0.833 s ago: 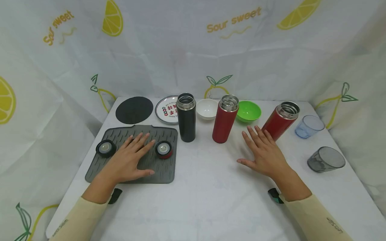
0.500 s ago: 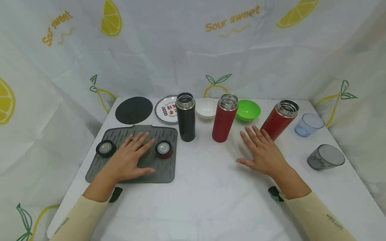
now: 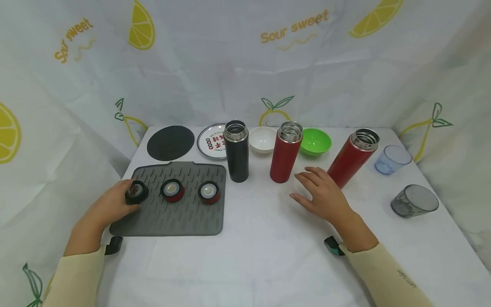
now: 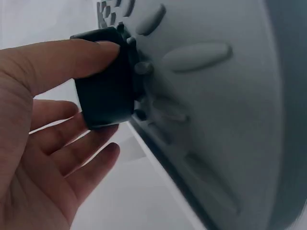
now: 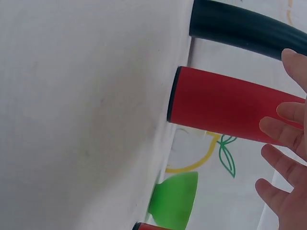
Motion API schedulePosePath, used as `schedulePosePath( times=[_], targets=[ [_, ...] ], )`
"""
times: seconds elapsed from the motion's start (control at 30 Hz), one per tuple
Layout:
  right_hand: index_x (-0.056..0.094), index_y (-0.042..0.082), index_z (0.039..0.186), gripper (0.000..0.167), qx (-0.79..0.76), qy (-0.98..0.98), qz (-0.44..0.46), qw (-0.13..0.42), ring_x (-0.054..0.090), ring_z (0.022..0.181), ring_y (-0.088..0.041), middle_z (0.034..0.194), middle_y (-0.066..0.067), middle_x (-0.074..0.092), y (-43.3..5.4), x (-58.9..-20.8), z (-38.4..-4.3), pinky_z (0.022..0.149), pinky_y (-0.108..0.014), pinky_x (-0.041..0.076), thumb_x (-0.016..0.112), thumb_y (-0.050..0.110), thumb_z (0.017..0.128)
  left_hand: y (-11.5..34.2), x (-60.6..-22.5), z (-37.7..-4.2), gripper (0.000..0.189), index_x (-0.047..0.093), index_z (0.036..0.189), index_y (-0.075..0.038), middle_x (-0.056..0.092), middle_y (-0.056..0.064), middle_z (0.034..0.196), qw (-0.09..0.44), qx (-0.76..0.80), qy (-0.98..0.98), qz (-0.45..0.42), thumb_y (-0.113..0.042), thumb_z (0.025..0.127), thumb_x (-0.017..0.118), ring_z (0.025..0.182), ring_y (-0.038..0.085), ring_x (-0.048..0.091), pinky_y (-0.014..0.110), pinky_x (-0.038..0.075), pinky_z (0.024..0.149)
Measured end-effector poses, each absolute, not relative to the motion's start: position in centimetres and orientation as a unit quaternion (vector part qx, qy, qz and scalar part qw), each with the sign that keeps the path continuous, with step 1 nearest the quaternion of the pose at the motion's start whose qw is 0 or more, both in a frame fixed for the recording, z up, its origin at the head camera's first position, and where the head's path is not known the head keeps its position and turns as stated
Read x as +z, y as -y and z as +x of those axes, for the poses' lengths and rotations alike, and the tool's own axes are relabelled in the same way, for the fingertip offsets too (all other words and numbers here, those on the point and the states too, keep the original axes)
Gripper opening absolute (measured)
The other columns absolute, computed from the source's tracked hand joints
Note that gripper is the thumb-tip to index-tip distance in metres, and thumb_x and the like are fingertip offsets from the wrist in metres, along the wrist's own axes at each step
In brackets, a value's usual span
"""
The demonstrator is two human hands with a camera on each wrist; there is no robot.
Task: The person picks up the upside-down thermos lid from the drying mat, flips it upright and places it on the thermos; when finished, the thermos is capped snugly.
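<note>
At the left edge of the grey ridged drying mat point(image 3: 192, 219), my left hand point(image 3: 107, 207) pinches a black bottle lid point(image 3: 136, 192) between thumb and fingers. In the left wrist view the thumb presses the side of this lid point(image 4: 103, 98), which stays close on the mat. Two lids with red rims, a middle one point(image 3: 172, 190) and a right one point(image 3: 209, 192), sit on the mat. My right hand point(image 3: 324, 196) hovers with loosely bent fingers, holding nothing, between an upright red bottle point(image 3: 284, 160) and another red bottle point(image 3: 349, 160). Both bottles are lidless, as is the black bottle point(image 3: 238, 157).
Behind the mat lie a black round mat point(image 3: 170, 143) and a round printed plate point(image 3: 211, 143). A white bowl point(image 3: 262, 140) and a green bowl point(image 3: 316, 142) stand behind the bottles. A blue glass point(image 3: 392, 160) and a grey glass point(image 3: 414, 201) are at the right edge.
My left hand has moved left from over the mat's middle to the black lid and taken hold of it, uncovering the middle lid. My right hand has shifted slightly left, its fingers more bent.
</note>
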State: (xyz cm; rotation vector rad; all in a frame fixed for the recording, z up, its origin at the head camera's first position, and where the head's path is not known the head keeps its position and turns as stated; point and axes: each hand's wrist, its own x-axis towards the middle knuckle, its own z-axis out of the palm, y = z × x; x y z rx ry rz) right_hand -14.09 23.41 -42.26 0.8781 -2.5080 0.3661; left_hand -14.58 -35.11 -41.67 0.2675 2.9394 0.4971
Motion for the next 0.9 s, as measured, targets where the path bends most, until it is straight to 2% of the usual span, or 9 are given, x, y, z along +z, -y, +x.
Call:
schedulePosePath(
  times=[0.13,0.3,0.43,0.63,0.77,0.9],
  targets=[
    [0.065,0.007,0.124,0.054,0.169,0.906,0.321,0.217,0.05,0.123,-0.03,0.119,-0.009,0.065,-22.9,-42.2,-13.8,0.099,-0.05,0.043,0.068,0.047,0.087,35.4,-42.3,-15.0,0.085,0.033,0.135,0.024,0.04,0.041,0.127,0.044,0.18,-0.98,0.078,-0.017,0.076,0.079,0.115,0.056,0.042,0.066,0.035,0.093],
    [0.065,0.01,0.124,0.048,0.229,0.895,0.333,0.188,0.048,0.125,-0.028,0.122,-0.005,0.063,-22.0,-42.2,-13.3,0.093,-0.048,0.048,0.074,0.038,0.085,32.6,-41.0,-14.8,0.077,0.044,0.134,0.015,0.043,0.029,0.123,-0.034,0.209,-0.973,0.092,-0.014,0.073,0.082,0.109,0.047,0.047,0.063,0.039,0.089],
    [0.064,0.012,0.126,0.049,0.246,0.897,0.332,0.16,0.047,0.126,-0.024,0.125,-0.003,0.061,-20.8,-42.3,-13.1,0.096,-0.046,0.047,0.077,0.033,0.083,27.5,-39.7,-15.1,0.071,0.049,0.133,0.006,0.044,0.022,0.126,-0.087,0.244,-0.953,0.155,-0.009,0.072,0.084,0.108,0.04,0.05,0.058,0.043,0.087],
    [0.063,0.013,0.127,0.047,0.272,0.905,0.309,0.104,0.048,0.124,-0.02,0.127,-0.002,0.061,-18.1,-42.0,-12.8,0.096,-0.044,0.047,0.073,0.035,0.087,17.5,-38.5,-14.9,0.068,0.052,0.133,0.0,0.046,0.011,0.129,-0.106,0.227,-0.923,0.292,-0.015,0.074,0.083,0.104,0.024,0.055,0.042,0.051,0.083],
    [0.063,0.013,0.127,0.046,0.295,0.907,0.29,0.075,0.052,0.12,-0.02,0.124,-0.001,0.062,-16.6,-41.8,-12.8,0.094,-0.045,0.048,0.069,0.04,0.09,11.9,-38.4,-14.7,0.067,0.053,0.133,0.0,0.048,0.009,0.128,-0.116,0.215,-0.891,0.383,-0.017,0.074,0.082,0.106,0.019,0.054,0.033,0.05,0.088],
    [0.063,0.011,0.126,0.048,0.313,0.906,0.274,0.076,0.056,0.115,-0.021,0.121,-0.003,0.064,-15.9,-41.7,-12.6,0.093,-0.044,0.049,0.072,0.038,0.088,8.4,-38.8,-14.5,0.066,0.054,0.132,-0.001,0.05,0.01,0.127,-0.14,0.187,-0.869,0.436,-0.02,0.076,0.082,0.112,0.02,0.053,0.031,0.044,0.098]
  ],
)
